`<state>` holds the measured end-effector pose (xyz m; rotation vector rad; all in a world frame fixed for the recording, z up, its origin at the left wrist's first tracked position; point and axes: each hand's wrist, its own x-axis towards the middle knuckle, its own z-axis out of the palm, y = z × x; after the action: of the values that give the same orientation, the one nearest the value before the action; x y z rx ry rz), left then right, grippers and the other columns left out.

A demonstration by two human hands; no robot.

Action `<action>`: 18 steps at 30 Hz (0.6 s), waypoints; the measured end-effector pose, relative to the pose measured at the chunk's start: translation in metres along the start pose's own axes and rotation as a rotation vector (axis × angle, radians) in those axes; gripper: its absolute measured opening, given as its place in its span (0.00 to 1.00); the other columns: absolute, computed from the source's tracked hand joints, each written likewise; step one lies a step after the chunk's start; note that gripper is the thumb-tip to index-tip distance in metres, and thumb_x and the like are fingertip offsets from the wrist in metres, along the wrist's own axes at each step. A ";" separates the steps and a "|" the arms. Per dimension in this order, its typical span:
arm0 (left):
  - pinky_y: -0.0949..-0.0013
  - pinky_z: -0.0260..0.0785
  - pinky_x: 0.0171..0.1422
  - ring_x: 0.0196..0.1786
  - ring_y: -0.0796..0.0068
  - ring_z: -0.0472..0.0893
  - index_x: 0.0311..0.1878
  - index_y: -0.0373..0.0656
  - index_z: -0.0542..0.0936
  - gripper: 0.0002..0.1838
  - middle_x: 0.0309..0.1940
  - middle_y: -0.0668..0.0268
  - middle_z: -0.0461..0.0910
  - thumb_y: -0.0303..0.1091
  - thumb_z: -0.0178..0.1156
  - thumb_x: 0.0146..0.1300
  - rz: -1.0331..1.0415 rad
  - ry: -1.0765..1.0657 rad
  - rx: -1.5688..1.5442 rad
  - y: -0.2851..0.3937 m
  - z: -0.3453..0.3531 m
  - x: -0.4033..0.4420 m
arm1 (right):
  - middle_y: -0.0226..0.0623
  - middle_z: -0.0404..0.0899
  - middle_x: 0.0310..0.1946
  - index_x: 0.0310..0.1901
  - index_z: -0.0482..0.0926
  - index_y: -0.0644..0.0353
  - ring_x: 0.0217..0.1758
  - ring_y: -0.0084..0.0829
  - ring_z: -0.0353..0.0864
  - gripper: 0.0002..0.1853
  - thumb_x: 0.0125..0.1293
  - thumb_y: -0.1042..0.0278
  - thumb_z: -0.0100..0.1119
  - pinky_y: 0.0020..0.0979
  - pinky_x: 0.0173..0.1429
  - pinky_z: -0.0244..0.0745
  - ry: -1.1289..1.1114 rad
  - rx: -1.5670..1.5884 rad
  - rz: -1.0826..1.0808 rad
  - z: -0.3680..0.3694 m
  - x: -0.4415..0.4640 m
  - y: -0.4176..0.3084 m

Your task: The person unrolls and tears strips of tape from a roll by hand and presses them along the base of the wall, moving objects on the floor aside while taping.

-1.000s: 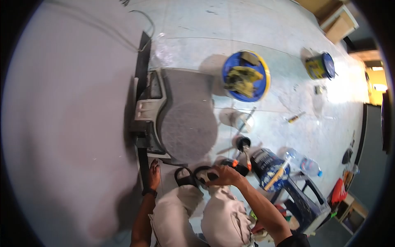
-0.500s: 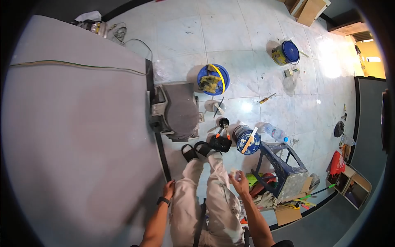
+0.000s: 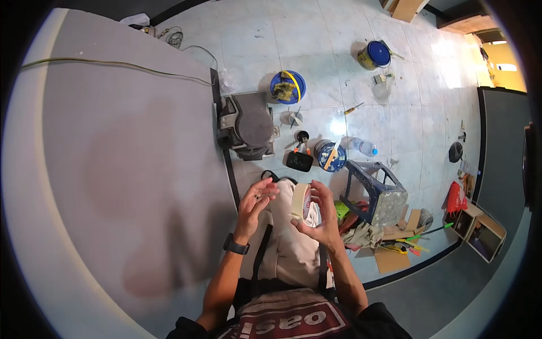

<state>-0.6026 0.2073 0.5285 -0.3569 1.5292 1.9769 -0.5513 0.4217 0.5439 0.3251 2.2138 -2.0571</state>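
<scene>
My right hand point(image 3: 322, 213) grips a roll of cream masking tape point(image 3: 301, 202) by its edges, held up in front of my thighs. To its left, my left hand point(image 3: 255, 204) is raised with the fingers apart and nothing in them; a gap separates it from the tape. A dark watch point(image 3: 236, 244) is on my left wrist. Below my hands are my light trousers point(image 3: 288, 248).
Beyond my feet are a black paint tray point(image 3: 299, 161), a paint-smeared bucket point(image 3: 331, 157) with a stick across it, and a blue bucket point(image 3: 288, 87). A dark stool point(image 3: 375, 192) lies at right. The grey wall point(image 3: 141, 169) runs along my left.
My left hand has left the black skirting and come up beside the tape. My right hand has lifted the tape in front of my body. The view has shifted.
</scene>
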 end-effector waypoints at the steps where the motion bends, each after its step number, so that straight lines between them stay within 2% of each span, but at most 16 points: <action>1: 0.62 0.68 0.69 0.64 0.64 0.77 0.69 0.35 0.70 0.30 0.62 0.56 0.75 0.39 0.62 0.67 0.087 -0.040 0.022 0.029 0.012 -0.002 | 0.41 0.67 0.64 0.70 0.64 0.66 0.63 0.34 0.73 0.48 0.47 0.67 0.79 0.37 0.64 0.72 -0.037 0.072 -0.050 0.000 0.006 -0.016; 2: 0.59 0.68 0.69 0.65 0.61 0.76 0.71 0.35 0.69 0.36 0.64 0.54 0.73 0.46 0.64 0.65 0.181 -0.081 0.042 0.051 0.022 -0.004 | 0.43 0.69 0.64 0.66 0.69 0.65 0.61 0.35 0.76 0.45 0.45 0.64 0.81 0.37 0.64 0.74 -0.005 0.089 -0.081 -0.001 0.009 -0.028; 3: 0.59 0.68 0.69 0.65 0.61 0.76 0.71 0.35 0.69 0.36 0.64 0.54 0.73 0.46 0.64 0.65 0.200 -0.077 0.036 0.070 0.027 -0.004 | 0.43 0.69 0.64 0.66 0.69 0.65 0.61 0.35 0.76 0.45 0.45 0.64 0.81 0.37 0.64 0.74 -0.015 0.082 -0.097 -0.005 0.014 -0.040; 5: 0.57 0.66 0.70 0.66 0.59 0.74 0.72 0.35 0.67 0.44 0.65 0.54 0.71 0.52 0.68 0.59 0.461 -0.195 0.342 0.103 0.034 -0.006 | 0.43 0.71 0.63 0.64 0.70 0.65 0.61 0.35 0.76 0.42 0.47 0.64 0.79 0.37 0.64 0.74 -0.108 0.131 -0.072 -0.015 0.024 -0.063; 6: 0.57 0.67 0.69 0.65 0.57 0.75 0.69 0.37 0.72 0.41 0.63 0.53 0.74 0.51 0.71 0.57 0.525 -0.178 0.383 0.120 0.042 -0.008 | 0.43 0.72 0.62 0.63 0.72 0.64 0.62 0.35 0.76 0.40 0.47 0.65 0.79 0.36 0.64 0.73 -0.142 0.092 -0.074 -0.021 0.032 -0.077; 7: 0.57 0.67 0.69 0.65 0.57 0.75 0.69 0.37 0.72 0.41 0.63 0.53 0.74 0.51 0.71 0.57 0.546 -0.176 0.375 0.132 0.048 -0.007 | 0.45 0.74 0.61 0.61 0.73 0.62 0.61 0.37 0.77 0.37 0.48 0.64 0.79 0.36 0.63 0.73 -0.163 0.000 -0.106 -0.027 0.041 -0.087; 9: 0.59 0.70 0.66 0.63 0.56 0.77 0.65 0.39 0.77 0.35 0.60 0.53 0.76 0.46 0.74 0.55 0.574 -0.199 0.633 0.151 0.057 -0.002 | 0.46 0.74 0.62 0.59 0.75 0.60 0.60 0.39 0.78 0.34 0.49 0.64 0.79 0.36 0.62 0.74 -0.214 -0.181 -0.170 -0.037 0.060 -0.113; 10: 0.64 0.75 0.59 0.58 0.61 0.80 0.55 0.41 0.84 0.25 0.59 0.55 0.76 0.35 0.77 0.53 0.583 -0.130 0.607 0.156 0.068 0.004 | 0.45 0.76 0.60 0.56 0.77 0.60 0.53 0.40 0.80 0.30 0.52 0.63 0.78 0.36 0.58 0.77 -0.187 -0.251 -0.178 -0.039 0.070 -0.128; 11: 0.64 0.75 0.59 0.58 0.61 0.80 0.55 0.41 0.84 0.25 0.59 0.55 0.76 0.35 0.77 0.53 0.595 -0.127 0.600 0.157 0.071 0.014 | 0.45 0.76 0.60 0.56 0.77 0.60 0.53 0.40 0.80 0.30 0.52 0.63 0.78 0.36 0.58 0.77 -0.188 -0.260 -0.188 -0.044 0.080 -0.133; 13: 0.64 0.76 0.57 0.56 0.62 0.81 0.48 0.41 0.86 0.15 0.53 0.58 0.80 0.30 0.75 0.56 0.668 -0.067 0.609 0.161 0.076 0.040 | 0.46 0.79 0.56 0.53 0.77 0.63 0.57 0.41 0.82 0.28 0.52 0.63 0.78 0.35 0.60 0.76 -0.224 -0.246 -0.019 -0.054 0.102 -0.140; 14: 0.64 0.76 0.53 0.51 0.63 0.84 0.41 0.40 0.86 0.10 0.46 0.60 0.83 0.27 0.74 0.57 0.688 -0.013 0.628 0.164 0.080 0.054 | 0.45 0.81 0.53 0.50 0.78 0.65 0.51 0.38 0.84 0.24 0.55 0.64 0.77 0.33 0.56 0.78 -0.204 -0.304 0.001 -0.060 0.115 -0.147; 17: 0.65 0.76 0.52 0.46 0.63 0.85 0.40 0.39 0.85 0.09 0.43 0.60 0.84 0.26 0.73 0.57 0.613 -0.006 0.601 0.181 0.094 0.113 | 0.45 0.81 0.53 0.47 0.79 0.65 0.47 0.35 0.84 0.20 0.57 0.65 0.76 0.33 0.53 0.78 -0.266 -0.312 0.094 -0.084 0.173 -0.141; 18: 0.68 0.76 0.49 0.43 0.66 0.84 0.38 0.37 0.84 0.07 0.39 0.60 0.84 0.25 0.72 0.57 0.627 0.062 0.599 0.191 0.102 0.138 | 0.44 0.80 0.53 0.50 0.81 0.62 0.45 0.38 0.84 0.22 0.58 0.61 0.77 0.36 0.51 0.80 -0.274 -0.293 0.037 -0.091 0.198 -0.131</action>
<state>-0.8107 0.3160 0.6316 0.3580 2.3759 1.7975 -0.7670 0.5212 0.6350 0.0530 2.2710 -1.6132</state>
